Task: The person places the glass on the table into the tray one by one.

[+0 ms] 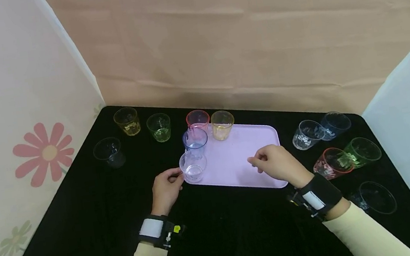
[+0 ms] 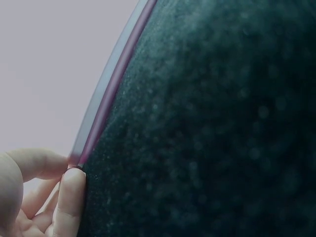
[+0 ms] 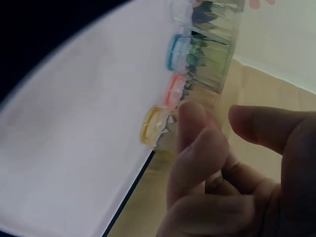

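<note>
A lavender tray [image 1: 239, 153] lies on the black table. My left hand [image 1: 166, 189] is at its front left corner, and in the left wrist view thumb and finger pinch the tray's rim [image 2: 101, 98]. Close to those fingers a clear glass [image 1: 193, 167] stands on the tray. Behind it along the left side are a blue-rimmed glass [image 1: 195, 140], a red-rimmed glass [image 1: 198, 119] and a yellow-rimmed glass [image 1: 222, 125]. Over the tray's right part hovers my right hand [image 1: 276, 162], its fingers loosely bent. The right wrist view shows a gap between its thumb and fingers, with nothing held.
On the left of the table stand a yellow glass [image 1: 127, 121], a green glass [image 1: 159, 128] and a dark glass [image 1: 109, 153]. Several more glasses sit at the right, among them a red-rimmed one [image 1: 330, 164] near my right wrist. Walls enclose the table's back and sides.
</note>
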